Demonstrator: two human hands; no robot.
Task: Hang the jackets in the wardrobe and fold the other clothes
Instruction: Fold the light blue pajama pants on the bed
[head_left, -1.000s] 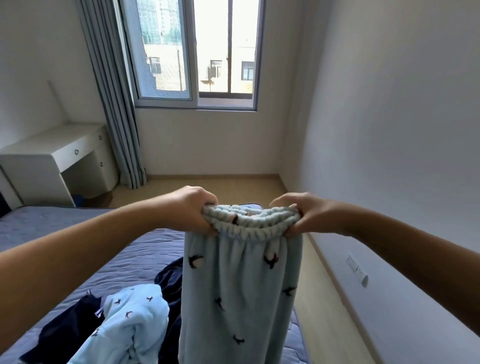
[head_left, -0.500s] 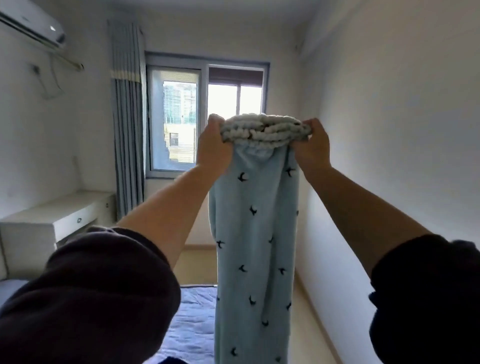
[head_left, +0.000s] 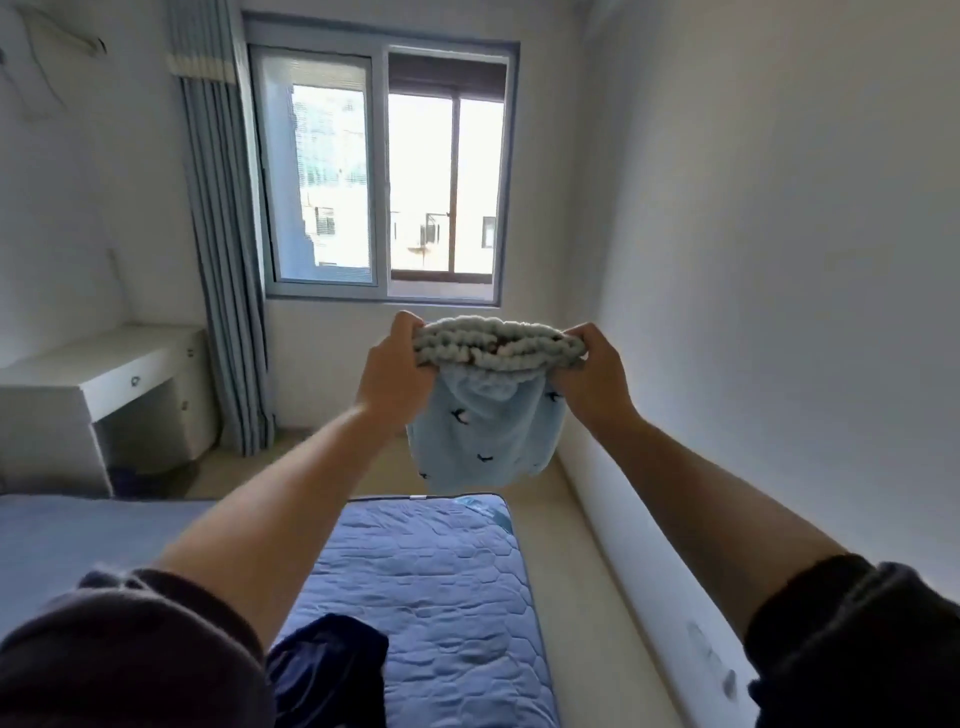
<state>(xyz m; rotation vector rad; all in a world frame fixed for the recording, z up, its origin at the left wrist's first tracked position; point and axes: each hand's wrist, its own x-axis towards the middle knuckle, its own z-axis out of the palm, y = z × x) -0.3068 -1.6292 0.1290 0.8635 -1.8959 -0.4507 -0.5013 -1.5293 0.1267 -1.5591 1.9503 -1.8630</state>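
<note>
Light blue fleece trousers with small dark bird prints are held out in front of me, above the far end of the bed. My left hand grips the left end of their gathered elastic waistband. My right hand grips the right end. The legs swing away from me, so only the upper part shows. A dark navy garment lies crumpled on the bed below my left arm.
The bed has a blue quilted cover and fills the lower middle. A white wall runs close along the right. A white desk stands at the left, by a grey-blue curtain and the window.
My arms have come down from head height and stretched forward. The trousers, which hung straight down, now swing out away from me. My view has tipped down onto the bed.
</note>
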